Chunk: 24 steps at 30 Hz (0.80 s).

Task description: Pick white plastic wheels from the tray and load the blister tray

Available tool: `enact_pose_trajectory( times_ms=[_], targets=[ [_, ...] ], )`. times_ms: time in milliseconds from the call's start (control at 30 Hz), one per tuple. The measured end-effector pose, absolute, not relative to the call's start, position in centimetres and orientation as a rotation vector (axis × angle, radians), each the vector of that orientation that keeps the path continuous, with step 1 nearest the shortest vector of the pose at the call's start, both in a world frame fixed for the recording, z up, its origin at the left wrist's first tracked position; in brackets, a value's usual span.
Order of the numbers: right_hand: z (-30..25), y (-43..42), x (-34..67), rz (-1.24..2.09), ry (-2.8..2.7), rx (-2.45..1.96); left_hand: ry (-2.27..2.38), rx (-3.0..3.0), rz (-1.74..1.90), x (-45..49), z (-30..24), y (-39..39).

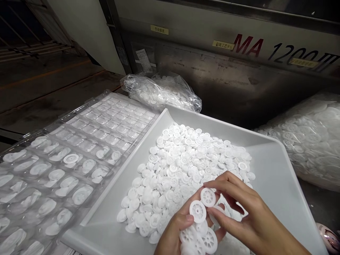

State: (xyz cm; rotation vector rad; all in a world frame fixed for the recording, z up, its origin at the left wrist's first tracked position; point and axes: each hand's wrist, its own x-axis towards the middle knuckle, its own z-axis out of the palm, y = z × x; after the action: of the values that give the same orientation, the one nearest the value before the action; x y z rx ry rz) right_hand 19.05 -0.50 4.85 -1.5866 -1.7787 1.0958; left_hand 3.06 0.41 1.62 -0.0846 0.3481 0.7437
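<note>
The left hand (172,232), cupped and half-curled, holds several white spoked wheels (197,211), its thumb resting on the rim of one; the right hand (245,207) curves in from the opposite side, fingertips at the edge of the upper wheel (208,197), though whether they pinch it cannot be told. Beneath and beyond the grip lies a heap (183,166) of similar wheels in a grey bin (268,159); a clear compartmented tray (79,124) stands to the grip's left. Good handling would probably hold the cupped palm low above the bin, to catch slipped pieces, apply light thumb pressure, and part overlapping wheels by their rims.
</note>
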Motion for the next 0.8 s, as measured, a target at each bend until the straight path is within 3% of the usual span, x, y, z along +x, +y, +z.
enact_pose_trajectory(
  times_ms=[200,533,800],
  targets=[
    [5.0,-0.5,19.1,1.139,-1.767,-1.614,0.391,-0.106,0.67,2.5,1.3,0.6],
    [5.4,-1.6,18.8,0.872,-2.217,-1.396,0.705,-0.226,0.79,2.3,3.4,0.9],
    [3.9,-1.7,17.9,0.775,-2.227,-1.463,0.888,-0.215,0.838,2.9,4.7,1.4]
  ],
)
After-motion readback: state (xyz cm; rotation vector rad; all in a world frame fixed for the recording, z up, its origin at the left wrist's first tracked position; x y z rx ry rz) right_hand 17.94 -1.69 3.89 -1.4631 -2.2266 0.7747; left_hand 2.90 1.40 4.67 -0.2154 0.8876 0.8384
